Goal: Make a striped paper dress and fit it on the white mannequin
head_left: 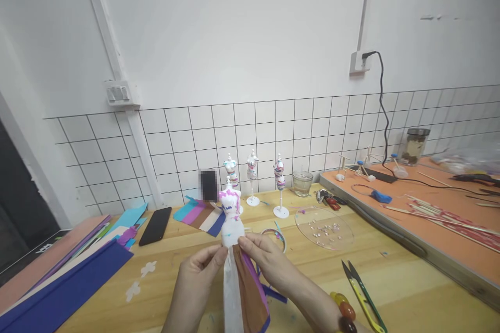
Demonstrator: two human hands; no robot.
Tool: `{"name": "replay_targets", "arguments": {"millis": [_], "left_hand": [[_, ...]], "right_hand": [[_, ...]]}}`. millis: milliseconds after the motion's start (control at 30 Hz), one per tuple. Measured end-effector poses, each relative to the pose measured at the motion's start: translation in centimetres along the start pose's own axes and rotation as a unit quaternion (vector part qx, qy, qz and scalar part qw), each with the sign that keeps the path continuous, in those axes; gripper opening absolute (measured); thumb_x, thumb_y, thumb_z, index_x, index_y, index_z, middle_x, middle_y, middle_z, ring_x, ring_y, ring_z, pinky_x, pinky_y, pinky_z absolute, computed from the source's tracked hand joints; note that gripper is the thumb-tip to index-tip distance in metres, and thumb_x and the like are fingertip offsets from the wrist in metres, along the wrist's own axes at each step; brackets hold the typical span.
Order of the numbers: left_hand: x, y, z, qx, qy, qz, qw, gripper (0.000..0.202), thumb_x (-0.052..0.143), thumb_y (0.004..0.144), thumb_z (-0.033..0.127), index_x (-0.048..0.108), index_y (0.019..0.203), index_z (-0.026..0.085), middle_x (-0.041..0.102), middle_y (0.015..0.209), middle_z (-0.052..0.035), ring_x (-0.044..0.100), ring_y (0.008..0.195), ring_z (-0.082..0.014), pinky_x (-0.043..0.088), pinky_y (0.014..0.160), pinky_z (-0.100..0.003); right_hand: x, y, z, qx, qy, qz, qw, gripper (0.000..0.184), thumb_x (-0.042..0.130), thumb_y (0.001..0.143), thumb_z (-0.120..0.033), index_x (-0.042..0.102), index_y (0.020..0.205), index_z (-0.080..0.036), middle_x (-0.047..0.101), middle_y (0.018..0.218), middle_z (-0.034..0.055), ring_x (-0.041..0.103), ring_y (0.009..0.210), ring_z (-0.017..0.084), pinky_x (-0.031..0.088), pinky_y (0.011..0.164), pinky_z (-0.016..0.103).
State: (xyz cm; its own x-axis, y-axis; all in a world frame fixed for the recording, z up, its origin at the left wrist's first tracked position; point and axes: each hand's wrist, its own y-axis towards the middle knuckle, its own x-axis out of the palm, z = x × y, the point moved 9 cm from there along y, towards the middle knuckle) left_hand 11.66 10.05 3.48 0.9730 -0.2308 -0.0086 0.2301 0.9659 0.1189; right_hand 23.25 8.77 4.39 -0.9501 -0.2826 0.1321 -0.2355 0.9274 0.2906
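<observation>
A small white mannequin (231, 218) with pink and blue patches on its bust stands upright between my two hands. A pleated crepe paper skirt (250, 291) in white, brown, purple and blue hangs from its hips. My left hand (197, 278) is closed, its thumb and fingers pinching the skirt's white side at the hip. On the other side, my right hand (269, 257) pinches the top edge near the brown and purple part. The skirt's lower end runs out of the picture, and the mannequin's stand is hidden.
Behind stand several decorated mannequins (280, 182), a striped paper piece (203, 216) and a glass cup (302, 184). Thread snips (363, 296) and a clear disc with gems (324, 228) lie right. Left are a phone (155, 226) and paper sheets (66, 286). An orange board (441, 208) borders the right.
</observation>
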Motion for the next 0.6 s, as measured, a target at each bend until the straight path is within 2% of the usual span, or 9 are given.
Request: {"name": "replay_targets", "arguments": {"millis": [200, 433, 600], "left_hand": [[0.1, -0.3, 0.8, 0.022, 0.007, -0.013, 1.000, 0.028, 0.065, 0.072, 0.042, 0.073, 0.090, 0.022, 0.074, 0.090, -0.0012, 0.063, 0.090, -0.0226, 0.047, 0.084, -0.028], [0.1, 0.1, 0.5, 0.020, 0.009, -0.002, 1.000, 0.032, 0.069, 0.067, 0.043, 0.073, 0.088, 0.020, 0.075, 0.087, -0.0035, 0.065, 0.086, -0.0243, 0.050, 0.080, -0.030], [0.8, 0.1, 0.5, 0.023, -0.009, -0.022, 0.999, 0.034, 0.066, 0.070, 0.044, 0.073, 0.093, 0.020, 0.073, 0.094, -0.0041, 0.062, 0.095, -0.0256, 0.047, 0.087, -0.033]], "right_hand": [[0.0, 0.0, -0.4, -0.008, -0.008, 0.005, 1.000, 0.035, 0.052, 0.081, -0.049, 0.060, 0.068, -0.018, 0.045, 0.064, -0.0026, 0.038, 0.061, 0.013, 0.031, 0.059, 0.023], [-0.4, 0.1, 0.6, -0.012, -0.050, 0.031, 0.998, 0.036, 0.049, 0.084, -0.047, 0.060, 0.072, -0.015, 0.045, 0.063, -0.0020, 0.039, 0.059, 0.012, 0.031, 0.057, 0.023], [-0.6, 0.1, 0.5, -0.019, -0.052, 0.056, 0.997, 0.034, 0.054, 0.081, -0.046, 0.064, 0.071, -0.015, 0.050, 0.063, -0.0013, 0.043, 0.060, 0.013, 0.033, 0.058, 0.024]]}}
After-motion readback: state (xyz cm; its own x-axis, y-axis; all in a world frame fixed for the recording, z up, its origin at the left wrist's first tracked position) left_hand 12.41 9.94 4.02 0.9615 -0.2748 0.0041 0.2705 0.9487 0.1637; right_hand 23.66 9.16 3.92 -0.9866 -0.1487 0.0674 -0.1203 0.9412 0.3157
